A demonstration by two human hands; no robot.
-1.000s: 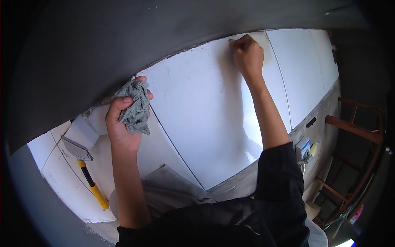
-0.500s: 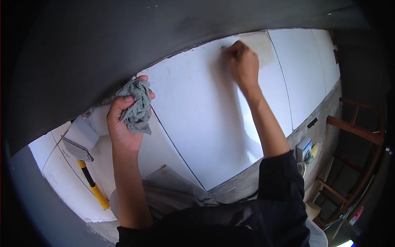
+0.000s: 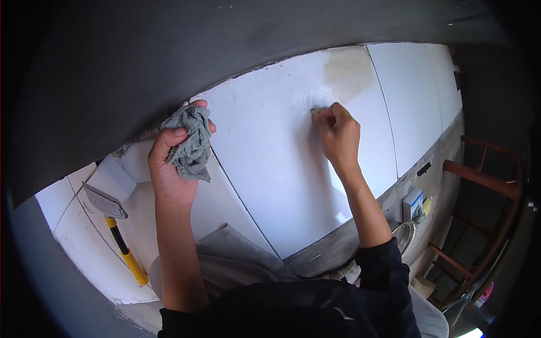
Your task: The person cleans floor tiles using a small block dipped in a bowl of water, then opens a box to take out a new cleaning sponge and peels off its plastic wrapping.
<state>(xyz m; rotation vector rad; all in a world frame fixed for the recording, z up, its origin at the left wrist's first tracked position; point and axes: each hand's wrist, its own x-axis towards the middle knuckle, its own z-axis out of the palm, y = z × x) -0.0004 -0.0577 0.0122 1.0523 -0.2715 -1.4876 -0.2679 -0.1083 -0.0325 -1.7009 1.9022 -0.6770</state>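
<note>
My left hand (image 3: 172, 169) is closed around a crumpled grey-green cloth (image 3: 191, 143), raised above the white tiles at the left. My right hand (image 3: 341, 138) pinches a small greenish piece, like a scrap of scouring pad (image 3: 315, 111), against a large white tile (image 3: 270, 152). Most of that piece is hidden by the fingers. The tile looks wet and streaky around the fingertips. Just beyond the hand, a brownish stain (image 3: 349, 73) marks the tile near the dark wall.
A scraper (image 3: 125, 248) with a yellow and black handle lies at left, beside a white roll-like object (image 3: 112, 180). The dark wall (image 3: 169, 50) borders the tiles. On the right are a blue-and-white box (image 3: 413, 204), a yellow sponge-like thing (image 3: 426, 205) and a reddish-brown frame (image 3: 484, 180).
My right hand has moved down the tile toward me, uncovering more of the brownish stain. My left hand still holds the cloth in almost the same place.
</note>
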